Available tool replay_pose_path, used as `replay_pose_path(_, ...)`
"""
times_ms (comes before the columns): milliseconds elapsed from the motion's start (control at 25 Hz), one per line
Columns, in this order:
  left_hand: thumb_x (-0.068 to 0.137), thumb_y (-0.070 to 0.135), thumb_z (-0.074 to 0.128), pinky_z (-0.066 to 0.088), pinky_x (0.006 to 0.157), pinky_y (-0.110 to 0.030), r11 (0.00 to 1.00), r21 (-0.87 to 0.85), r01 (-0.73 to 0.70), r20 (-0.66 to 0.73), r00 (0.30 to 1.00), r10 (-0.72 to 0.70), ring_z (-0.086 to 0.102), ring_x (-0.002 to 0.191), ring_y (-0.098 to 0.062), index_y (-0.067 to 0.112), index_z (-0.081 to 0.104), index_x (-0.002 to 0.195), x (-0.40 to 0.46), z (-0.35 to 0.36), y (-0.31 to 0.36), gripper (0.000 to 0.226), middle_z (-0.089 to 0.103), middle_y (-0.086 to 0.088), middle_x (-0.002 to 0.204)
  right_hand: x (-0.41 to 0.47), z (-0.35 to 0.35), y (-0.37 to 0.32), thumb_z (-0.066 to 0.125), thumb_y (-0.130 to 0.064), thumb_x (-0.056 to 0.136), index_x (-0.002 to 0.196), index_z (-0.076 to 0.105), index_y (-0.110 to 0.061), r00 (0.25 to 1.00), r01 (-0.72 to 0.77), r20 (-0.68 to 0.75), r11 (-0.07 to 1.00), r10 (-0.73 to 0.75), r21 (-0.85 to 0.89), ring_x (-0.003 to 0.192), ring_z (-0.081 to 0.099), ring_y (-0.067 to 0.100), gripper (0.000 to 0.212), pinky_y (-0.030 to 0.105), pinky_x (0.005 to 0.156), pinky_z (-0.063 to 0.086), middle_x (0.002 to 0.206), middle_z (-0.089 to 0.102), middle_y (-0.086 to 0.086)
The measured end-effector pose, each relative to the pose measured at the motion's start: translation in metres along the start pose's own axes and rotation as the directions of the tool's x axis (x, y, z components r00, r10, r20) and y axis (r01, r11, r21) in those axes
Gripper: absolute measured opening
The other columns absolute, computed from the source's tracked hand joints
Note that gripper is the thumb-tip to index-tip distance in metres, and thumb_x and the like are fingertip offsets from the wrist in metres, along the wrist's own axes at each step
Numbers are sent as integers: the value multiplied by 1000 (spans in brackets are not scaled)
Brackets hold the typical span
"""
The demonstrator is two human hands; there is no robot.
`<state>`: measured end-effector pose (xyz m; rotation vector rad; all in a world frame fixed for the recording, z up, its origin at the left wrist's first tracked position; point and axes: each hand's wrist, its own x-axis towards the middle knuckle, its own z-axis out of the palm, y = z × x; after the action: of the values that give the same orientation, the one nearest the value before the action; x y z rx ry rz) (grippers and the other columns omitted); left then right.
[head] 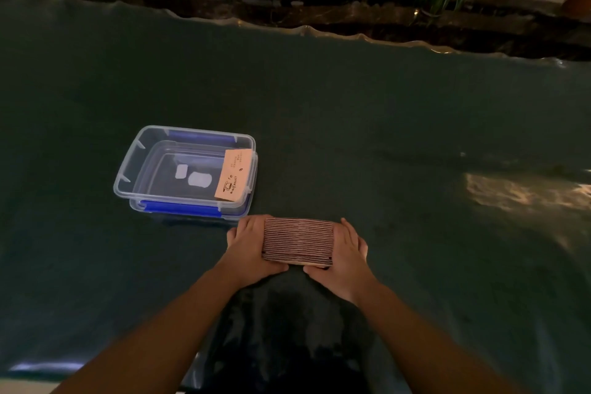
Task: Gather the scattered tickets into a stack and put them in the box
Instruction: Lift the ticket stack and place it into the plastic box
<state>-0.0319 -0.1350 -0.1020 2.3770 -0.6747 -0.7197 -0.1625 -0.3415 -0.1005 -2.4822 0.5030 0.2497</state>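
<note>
Left hand and right hand clamp the ticket stack on edge between them, near the table's front edge. Clear box just beyond-left, one ticket leaning against its right wall.

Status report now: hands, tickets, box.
Left hand and right hand clamp the ticket stack on edge. Clear box open, one ticket leaning inside. Cloth between stack and box bare.
</note>
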Motion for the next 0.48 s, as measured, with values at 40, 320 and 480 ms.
replay_pose_path(40, 57, 66, 82, 15, 120, -48, 1000, 15, 2, 7, 1000, -2, 26, 143, -17, 42, 32, 142, 1, 0, 0, 102, 39, 8, 149, 1, 1, 0, 69, -65, 77, 158, 26, -16, 1000, -17, 9, 1000, 17, -16, 161, 2, 19, 104, 54, 129, 6, 166, 29, 1)
replay_pose_path(320, 53, 64, 86, 19, 120, -50, 998, 33, 50, 32, 998, -51, 28, 142, -17, 38, 33, 147, 3, -1, 1, 111, 42, 7, 150, 5, 1, 0, 74, -69, 75, 160, 23, -18, 995, -81, 63, 996, 84, -36, 161, 4, 24, 112, 53, 129, 5, 168, 26, 1)
replay_pose_path(480, 51, 48, 96, 41, 112, -41, 984, -176, 20, 42, 999, -13, 48, 129, -9, 44, 45, 131, -2, -18, 12, 95, 54, 17, 133, 0, -12, -8, 83, -67, 58, 152, 39, -26, 993, -117, 42, 981, 112, 154, 157, 21, 25, 112, 50, 128, 17, 160, 42, -2)
